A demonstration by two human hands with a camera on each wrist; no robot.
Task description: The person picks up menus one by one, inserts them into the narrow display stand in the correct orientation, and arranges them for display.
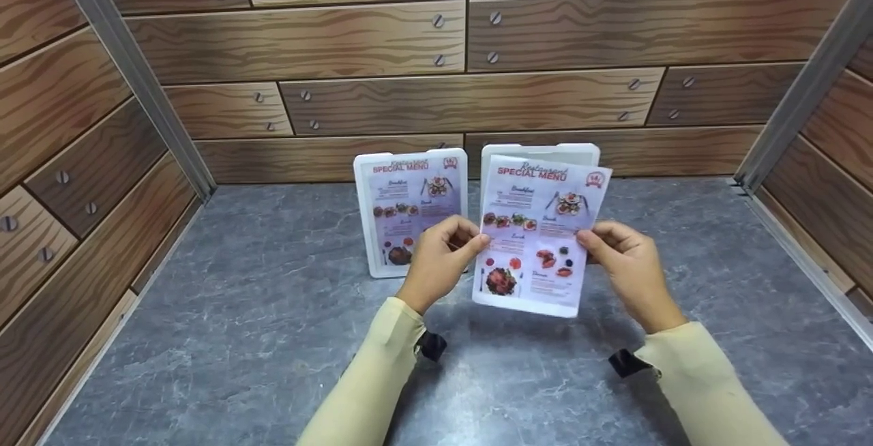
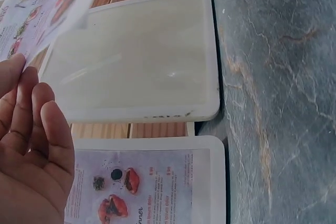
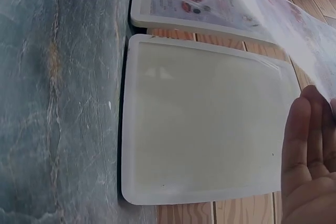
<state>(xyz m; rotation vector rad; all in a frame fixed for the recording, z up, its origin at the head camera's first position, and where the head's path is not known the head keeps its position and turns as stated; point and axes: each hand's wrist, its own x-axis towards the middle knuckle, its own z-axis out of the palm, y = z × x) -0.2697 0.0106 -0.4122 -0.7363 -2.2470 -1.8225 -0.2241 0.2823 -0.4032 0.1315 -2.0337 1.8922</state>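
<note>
Both hands hold up a printed menu sheet (image 1: 532, 228), titled "Special Menu", by its two side edges. The left hand (image 1: 443, 258) pinches the left edge between thumb and fingers. At the right edge, the right hand (image 1: 624, 269) pinches it the same way. Behind the sheet stands a white-framed display stand (image 1: 588, 154), its top showing above the paper; in the right wrist view the bare panel of this stand (image 3: 210, 124) faces the sheet. To its left stands a second white-framed stand (image 1: 365, 228) with a matching menu (image 2: 131, 182) inside, partly hidden by the left hand in the head view.
A grey marbled tabletop (image 1: 259, 337) lies beneath everything. Wood-patterned panels (image 1: 382, 37) rise at the back and on both sides, joined by grey metal corner strips (image 1: 136, 71). Dark camera mounts (image 1: 432, 346) sit at the wrists.
</note>
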